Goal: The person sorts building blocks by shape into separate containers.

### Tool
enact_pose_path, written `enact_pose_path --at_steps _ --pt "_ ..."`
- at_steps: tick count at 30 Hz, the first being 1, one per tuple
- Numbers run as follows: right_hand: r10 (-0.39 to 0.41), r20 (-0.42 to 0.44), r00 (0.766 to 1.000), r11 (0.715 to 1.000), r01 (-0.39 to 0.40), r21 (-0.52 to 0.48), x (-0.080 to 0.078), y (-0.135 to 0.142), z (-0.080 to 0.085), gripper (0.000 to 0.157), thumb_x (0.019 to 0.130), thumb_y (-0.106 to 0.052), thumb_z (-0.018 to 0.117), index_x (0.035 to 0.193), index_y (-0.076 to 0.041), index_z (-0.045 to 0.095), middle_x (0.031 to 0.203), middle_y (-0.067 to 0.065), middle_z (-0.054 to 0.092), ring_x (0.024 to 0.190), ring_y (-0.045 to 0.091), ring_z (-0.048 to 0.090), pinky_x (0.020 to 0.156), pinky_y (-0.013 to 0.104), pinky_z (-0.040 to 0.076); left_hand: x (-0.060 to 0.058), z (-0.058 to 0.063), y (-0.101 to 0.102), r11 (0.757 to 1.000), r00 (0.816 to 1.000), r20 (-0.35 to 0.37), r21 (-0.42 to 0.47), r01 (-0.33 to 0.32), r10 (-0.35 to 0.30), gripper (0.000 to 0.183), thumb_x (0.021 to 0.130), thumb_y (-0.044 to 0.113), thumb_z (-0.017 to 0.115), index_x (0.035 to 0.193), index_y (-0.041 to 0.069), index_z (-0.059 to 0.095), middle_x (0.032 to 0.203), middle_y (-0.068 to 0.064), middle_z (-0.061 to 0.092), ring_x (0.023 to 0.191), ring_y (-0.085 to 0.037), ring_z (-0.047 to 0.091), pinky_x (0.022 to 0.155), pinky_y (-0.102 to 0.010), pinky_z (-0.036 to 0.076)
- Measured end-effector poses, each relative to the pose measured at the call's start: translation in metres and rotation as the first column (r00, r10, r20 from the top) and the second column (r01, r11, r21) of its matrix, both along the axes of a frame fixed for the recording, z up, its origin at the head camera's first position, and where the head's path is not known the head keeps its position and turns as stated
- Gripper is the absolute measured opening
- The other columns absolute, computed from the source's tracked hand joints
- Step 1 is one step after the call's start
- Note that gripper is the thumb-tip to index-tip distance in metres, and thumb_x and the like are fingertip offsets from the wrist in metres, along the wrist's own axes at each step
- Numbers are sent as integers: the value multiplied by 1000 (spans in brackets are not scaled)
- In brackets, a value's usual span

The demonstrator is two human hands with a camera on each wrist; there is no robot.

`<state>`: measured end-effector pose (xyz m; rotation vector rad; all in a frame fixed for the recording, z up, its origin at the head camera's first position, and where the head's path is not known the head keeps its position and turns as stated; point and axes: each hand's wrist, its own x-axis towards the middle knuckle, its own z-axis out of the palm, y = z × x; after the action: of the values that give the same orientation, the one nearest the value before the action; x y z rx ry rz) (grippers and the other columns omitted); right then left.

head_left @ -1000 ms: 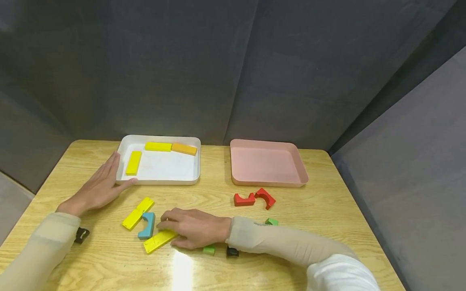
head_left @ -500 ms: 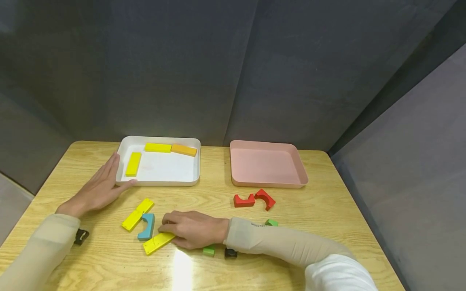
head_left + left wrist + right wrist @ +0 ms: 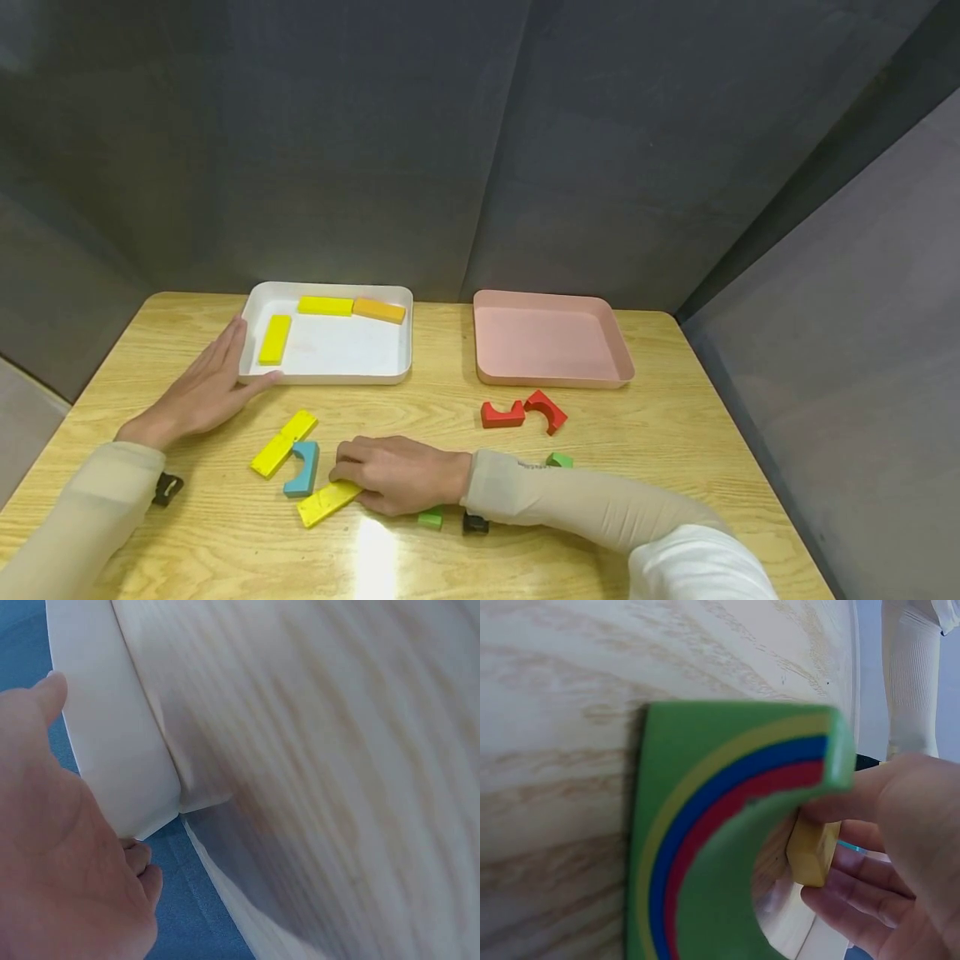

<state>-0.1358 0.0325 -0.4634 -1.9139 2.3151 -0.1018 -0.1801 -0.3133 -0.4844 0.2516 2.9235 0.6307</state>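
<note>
My left hand rests with straight fingers along the left side of the white tray, its thumb touching the front edge. Inside that tray lie two yellow blocks and an orange block. On the table my right hand pinches one end of a yellow block, seen in the right wrist view between thumb and fingers. Just left of it sits a blue arch block, touching or nearly touching another yellow piece. A green arch block with painted stripes lies under the right wrist.
A pink tray stands at the back right. In front of it lie two red arch blocks. Part of a green block shows behind the right sleeve. Dark panels stand behind the wooden table.
The right hand's fingers have drawn in slightly on the end of the yellow block, which has barely shifted. The left hand stays on the white tray.
</note>
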Motion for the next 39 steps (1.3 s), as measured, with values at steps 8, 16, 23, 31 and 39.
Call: enact_pose_path --at_steps 8,16,23,31,39 --pt "-8 -2 1000 1000 8 -5 1 1 2 35 106 -20 66 140 -11 66 125 -2 62 102 3 52 91 9 46 2 2 2 1000 1000 5 4 -4 4 115 105 70 49 166 1 -20 175 -23 -23 162 -50 -8 127 -74 7" --pt "-42 8 999 998 42 -52 0 3 4 33 102 -16 70 135 -11 67 121 -3 63 100 5 52 92 10 45 2 2 1 1000 1000 0 8 -2 2 115 105 69 49 166 1 -20 175 -22 -23 162 -49 -9 127 -73 6" --pt "-59 -11 998 996 58 -70 2 7 7 32 102 -15 70 133 -12 68 118 -4 62 100 6 52 91 10 45 2 3 2 1000 1000 -9 6 0 0 114 106 68 49 167 1 -20 175 -23 -22 163 -50 -8 127 -74 7" --pt "-59 -43 997 994 55 -94 3 11 12 35 98 -13 72 132 -12 66 119 -4 61 101 7 52 92 12 45 2 3 3 1000 1000 -4 7 2 -2 114 106 68 49 166 0 -20 175 -23 -24 162 -50 -7 127 -73 6" --pt "-75 -81 994 989 64 -131 0 15 19 35 96 -11 73 130 -12 66 117 -4 61 102 10 53 94 14 46 2 1 1 1000 1000 -6 5 5 -5 113 107 68 48 166 1 -21 175 -23 -23 162 -49 -9 127 -73 5"
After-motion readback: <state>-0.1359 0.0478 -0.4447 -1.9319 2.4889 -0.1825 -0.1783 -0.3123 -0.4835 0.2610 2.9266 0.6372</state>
